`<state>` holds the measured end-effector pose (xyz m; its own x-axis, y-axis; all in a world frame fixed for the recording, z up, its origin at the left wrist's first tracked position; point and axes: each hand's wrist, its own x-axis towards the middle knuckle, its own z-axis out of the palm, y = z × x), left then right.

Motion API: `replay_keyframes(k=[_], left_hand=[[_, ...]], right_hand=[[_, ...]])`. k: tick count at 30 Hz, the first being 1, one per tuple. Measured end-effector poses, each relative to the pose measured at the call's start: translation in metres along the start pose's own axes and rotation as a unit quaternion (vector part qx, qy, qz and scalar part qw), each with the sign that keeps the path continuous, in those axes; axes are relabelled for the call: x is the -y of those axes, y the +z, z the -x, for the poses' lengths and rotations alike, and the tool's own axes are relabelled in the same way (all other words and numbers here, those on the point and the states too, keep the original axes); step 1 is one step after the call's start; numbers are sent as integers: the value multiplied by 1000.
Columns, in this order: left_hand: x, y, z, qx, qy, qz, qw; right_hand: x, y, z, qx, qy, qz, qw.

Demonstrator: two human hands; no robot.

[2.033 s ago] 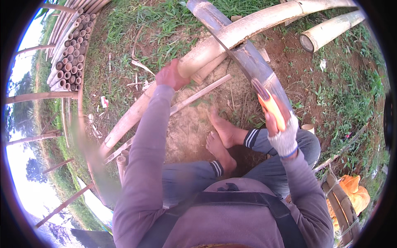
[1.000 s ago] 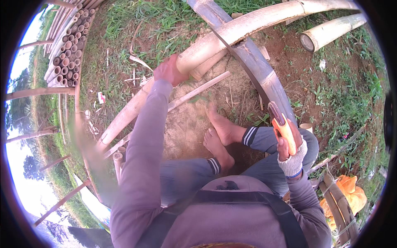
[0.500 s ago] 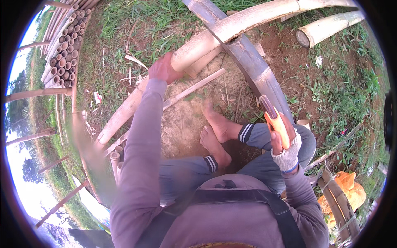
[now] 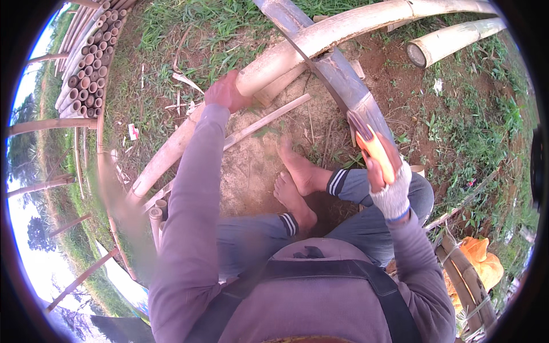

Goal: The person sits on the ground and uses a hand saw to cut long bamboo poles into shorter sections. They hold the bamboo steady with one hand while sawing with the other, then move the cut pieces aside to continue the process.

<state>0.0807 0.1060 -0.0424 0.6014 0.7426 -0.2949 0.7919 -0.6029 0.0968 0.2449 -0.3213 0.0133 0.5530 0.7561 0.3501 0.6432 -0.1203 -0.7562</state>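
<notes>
My right hand (image 4: 389, 177), in a white glove with bare fingers, is closed round the orange handle of a handsaw (image 4: 337, 94). Its long dark blade lies across a pale bamboo pole (image 4: 366, 26) that slants from upper right toward the middle. Bare, my left hand (image 4: 229, 94) grips this pole left of the blade. Another pale length of bamboo (image 4: 166, 154) stretches to the lower left past that hand; whether it is the same pole I cannot tell. A thick greyish bamboo pole (image 4: 363, 91) passes beneath the pale one and close along the blade.
A cut bamboo pole (image 4: 452, 43) lies at upper right. Below my left hand lies a split strip (image 4: 269, 120), near my bare feet (image 4: 297, 177). Stacked bamboo (image 4: 86, 74) stands at far left. An orange cloth (image 4: 480, 263) lies behind tied bamboo (image 4: 466, 280) at lower right.
My right hand has pushed the saw handle forward and slightly left, toward the pale pole. The left hand keeps its grip with hardly any movement.
</notes>
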Motion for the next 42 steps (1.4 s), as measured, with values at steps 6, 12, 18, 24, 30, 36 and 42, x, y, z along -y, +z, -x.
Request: replay_keyframes(k=[6, 12, 18, 24, 30, 36, 42], left_hand=[[-10, 2, 1, -9, -2, -20, 1000], [-15, -3, 1, -30, -3, -12, 999], [-3, 3, 3, -20, -10, 0, 1000], [-12, 11, -2, -42, -3, 5, 999], [-4, -2, -2, -30, -9, -21, 999], [3, 13, 0, -62, 11, 14, 998], [-15, -4, 1, -29, -1, 2, 1000]], right_hand=[[-22, 32, -34, -15, 25, -52, 998], [-3, 94, -145, -67, 21, -29, 997], [2, -9, 35, 17, 48, -8, 999], [-10, 78, -103, -65, 8, -102, 993], [-4, 86, -120, -84, -38, -2, 996], [2, 0, 49, 20, 102, -68, 992], [-14, 86, -132, 2, -47, 62, 997]])
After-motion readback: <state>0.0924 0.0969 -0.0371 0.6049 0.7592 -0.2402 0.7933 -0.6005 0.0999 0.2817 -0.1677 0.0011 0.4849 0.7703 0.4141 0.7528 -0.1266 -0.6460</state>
